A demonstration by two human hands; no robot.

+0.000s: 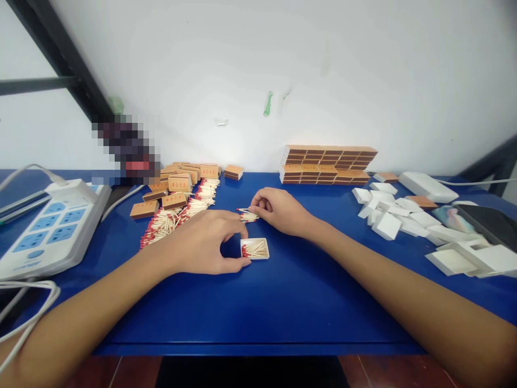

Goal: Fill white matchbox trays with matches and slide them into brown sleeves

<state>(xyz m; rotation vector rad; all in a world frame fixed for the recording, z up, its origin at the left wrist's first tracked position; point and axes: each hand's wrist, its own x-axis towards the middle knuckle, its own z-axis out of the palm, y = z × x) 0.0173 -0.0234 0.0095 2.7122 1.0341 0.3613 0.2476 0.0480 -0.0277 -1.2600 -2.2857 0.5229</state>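
Note:
A small white matchbox tray [267, 249] lies on the blue table, partly filled with red-tipped matches. My left hand [205, 242] reaches round its left end, thumb at the near side and fingers at the far side. Just behind the tray, my right hand [278, 210] is closed, its fingertips pinching a small bunch of matches [245, 214] low over the table. A large heap of loose matches [161, 225] spreads behind and left of my left hand, which hides part of it. Printed matchboxes [180, 183] are scattered along the heap's far left side.
Stacked matchboxes [329, 164] stand against the wall. One matchbox [233, 172] lies apart. White trays [388, 225] are piled at right, beside a white power bank-like block [428, 186] and a dark phone-like object [490, 223]. A power strip [52, 231] with cables occupies the left.

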